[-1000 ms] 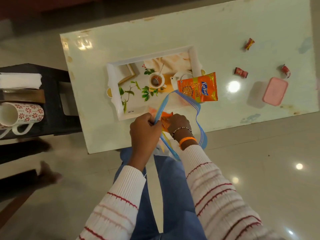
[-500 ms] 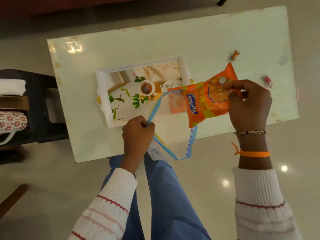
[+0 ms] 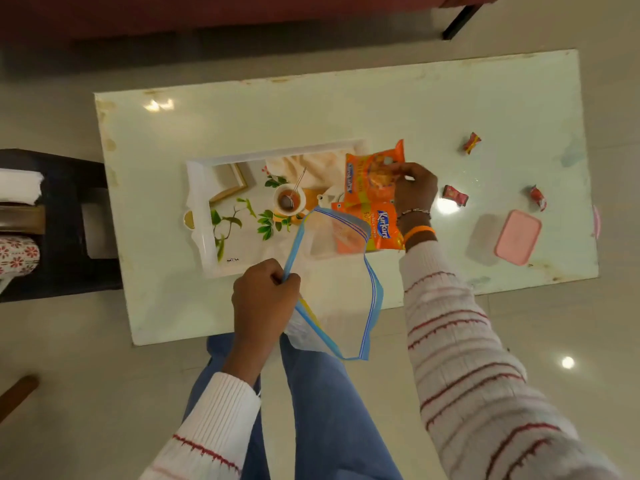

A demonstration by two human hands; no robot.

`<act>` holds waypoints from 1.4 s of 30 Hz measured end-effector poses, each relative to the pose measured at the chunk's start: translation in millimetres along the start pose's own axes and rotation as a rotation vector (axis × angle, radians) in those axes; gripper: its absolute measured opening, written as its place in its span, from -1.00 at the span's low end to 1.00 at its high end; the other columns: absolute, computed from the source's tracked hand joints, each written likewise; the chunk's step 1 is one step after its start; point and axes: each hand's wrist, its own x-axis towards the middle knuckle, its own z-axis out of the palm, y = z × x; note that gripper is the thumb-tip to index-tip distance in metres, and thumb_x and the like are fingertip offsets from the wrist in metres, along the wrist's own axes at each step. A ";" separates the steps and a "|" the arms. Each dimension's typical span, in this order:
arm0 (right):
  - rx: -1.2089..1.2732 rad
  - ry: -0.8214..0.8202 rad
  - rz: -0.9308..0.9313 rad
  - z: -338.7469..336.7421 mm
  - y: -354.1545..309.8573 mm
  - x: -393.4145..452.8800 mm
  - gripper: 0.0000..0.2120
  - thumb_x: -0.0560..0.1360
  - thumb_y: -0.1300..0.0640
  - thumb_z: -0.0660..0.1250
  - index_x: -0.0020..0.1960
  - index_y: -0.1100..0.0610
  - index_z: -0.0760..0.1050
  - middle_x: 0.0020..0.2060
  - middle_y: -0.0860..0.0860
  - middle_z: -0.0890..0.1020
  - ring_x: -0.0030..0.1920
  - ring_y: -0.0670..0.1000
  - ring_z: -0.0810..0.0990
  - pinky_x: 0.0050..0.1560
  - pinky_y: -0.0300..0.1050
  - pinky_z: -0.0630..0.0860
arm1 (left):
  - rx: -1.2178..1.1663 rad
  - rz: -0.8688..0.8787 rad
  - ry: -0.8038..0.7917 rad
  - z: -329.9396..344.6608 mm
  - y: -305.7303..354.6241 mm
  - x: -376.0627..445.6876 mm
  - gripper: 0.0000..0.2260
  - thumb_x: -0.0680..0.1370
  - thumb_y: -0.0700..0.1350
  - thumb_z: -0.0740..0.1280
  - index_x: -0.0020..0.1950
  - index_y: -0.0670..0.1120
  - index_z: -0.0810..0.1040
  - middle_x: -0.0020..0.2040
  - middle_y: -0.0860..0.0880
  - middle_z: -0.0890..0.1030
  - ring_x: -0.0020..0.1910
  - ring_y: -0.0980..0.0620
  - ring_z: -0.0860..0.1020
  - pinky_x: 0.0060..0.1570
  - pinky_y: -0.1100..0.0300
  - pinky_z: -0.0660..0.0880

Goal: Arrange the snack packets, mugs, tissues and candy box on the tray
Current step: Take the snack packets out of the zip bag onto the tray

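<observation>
A white tray with a printed tea-and-leaves picture lies on the pale table. My right hand holds an orange snack packet at the tray's right end, just above a second orange packet lying there. My left hand grips the blue rim of a clear zip bag that hangs open at the table's near edge. A pink candy box sits at the table's right, with three loose candies around it. A patterned mug and white tissues rest on a black side stand at the left.
The black stand touches the table's left end. Dark furniture runs along the far side. My legs in blue trousers are under the near edge, over glossy floor tiles.
My right hand pulled an orange packet out of the zip bag, swung it right, then brought it back over the tray's right end. My left hand kept hold of the bag.
</observation>
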 end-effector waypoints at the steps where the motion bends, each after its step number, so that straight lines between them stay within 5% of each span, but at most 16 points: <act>1: -0.035 -0.025 0.013 8.4 5.1 2.9 -0.65 0.33 0.43 0.15 -0.08 0.20 0.64 -0.06 0.17 0.70 -0.06 0.09 0.62 -0.15 -0.26 0.40 | 0.004 0.003 0.000 -0.6 0.4 -0.6 -0.67 0.44 -0.21 0.33 -0.49 -0.05 0.31 -0.54 0.09 0.38 -0.54 0.11 0.35 -0.48 0.29 0.23; 16: -0.175 -0.176 -0.010 10.0 29.0 40.1 -0.62 0.45 0.44 0.12 0.13 0.18 0.54 0.28 0.11 0.52 0.28 0.12 0.48 0.32 0.00 0.42 | -0.008 0.034 0.010 3.3 -2.8 0.8 -0.62 0.45 -0.21 0.33 -0.50 0.01 0.27 -0.55 0.08 0.35 -0.56 0.12 0.35 -0.54 0.49 0.32; 20: -0.061 -0.117 -0.129 -32.8 2.4 -15.6 -0.73 0.44 0.42 0.14 -0.01 0.26 0.57 0.03 0.15 0.63 0.01 0.10 0.61 0.07 -0.13 0.53 | -0.006 0.022 -0.006 0.6 0.6 -1.3 -0.65 0.44 -0.21 0.33 -0.49 -0.06 0.29 -0.55 0.05 0.35 -0.53 0.12 0.34 -0.50 0.33 0.25; 23: 0.159 -0.477 -0.122 -71.9 -27.9 -80.1 -0.70 0.45 0.47 0.11 -0.18 0.19 0.56 -0.30 0.08 0.62 -0.33 -0.12 0.64 -0.16 -0.22 0.62 | 0.015 0.035 -0.008 -1.5 2.3 -4.2 -0.64 0.44 -0.22 0.31 -0.50 -0.09 0.24 -0.54 0.03 0.32 -0.52 0.10 0.31 -0.53 0.39 0.25; 25: 0.090 -0.783 -0.078 -79.0 -38.0 -119.5 -0.64 0.44 0.50 0.10 -0.20 0.17 0.57 -0.32 0.08 0.63 -0.28 -0.09 0.67 -0.16 -0.29 0.63 | 0.016 0.049 -0.018 -1.9 2.8 -7.5 -0.64 0.44 -0.21 0.31 -0.49 -0.09 0.25 -0.54 0.04 0.32 -0.51 0.09 0.32 -0.49 0.42 0.29; 28: -0.365 -0.987 -0.117 -42.7 -29.2 -153.8 -0.75 0.47 0.39 0.18 0.06 0.26 0.56 0.06 0.20 0.62 0.12 0.15 0.57 0.21 -0.01 0.51 | -0.003 0.067 -0.020 -3.2 2.2 -14.4 -0.61 0.47 -0.19 0.32 -0.49 -0.01 0.24 -0.52 0.09 0.35 -0.53 0.12 0.35 -0.48 0.54 0.32; 30: -0.630 -1.035 -0.078 -3.3 -14.1 -161.6 -0.68 0.51 0.24 0.20 0.26 0.25 0.39 0.23 0.22 0.50 0.24 0.22 0.47 0.26 0.05 0.42 | -0.021 0.071 -0.017 -4.0 0.2 -18.1 -0.61 0.48 -0.17 0.32 -0.48 0.03 0.25 -0.51 0.11 0.36 -0.54 0.13 0.37 -0.47 0.59 0.33; 34: -0.853 -0.939 -0.004 56.7 20.5 -162.6 -0.60 0.54 0.09 0.20 0.32 0.20 0.26 0.25 0.19 0.46 0.25 0.24 0.46 0.18 0.10 0.43 | -0.025 0.083 0.006 -7.9 -6.2 -20.9 -0.62 0.46 -0.19 0.34 -0.48 0.04 0.26 -0.52 0.11 0.35 -0.57 0.12 0.39 -0.46 0.57 0.32; 42: -0.873 -0.750 -0.191 40.0 9.2 -164.4 -0.71 0.44 0.16 0.30 0.16 0.09 0.51 0.14 0.14 0.59 0.15 0.22 0.56 0.09 0.03 0.51 | -0.062 0.037 -0.005 -16.8 -18.5 -19.5 -0.67 0.46 -0.17 0.34 -0.45 -0.01 0.31 -0.49 0.11 0.39 -0.53 0.11 0.40 -0.54 0.52 0.33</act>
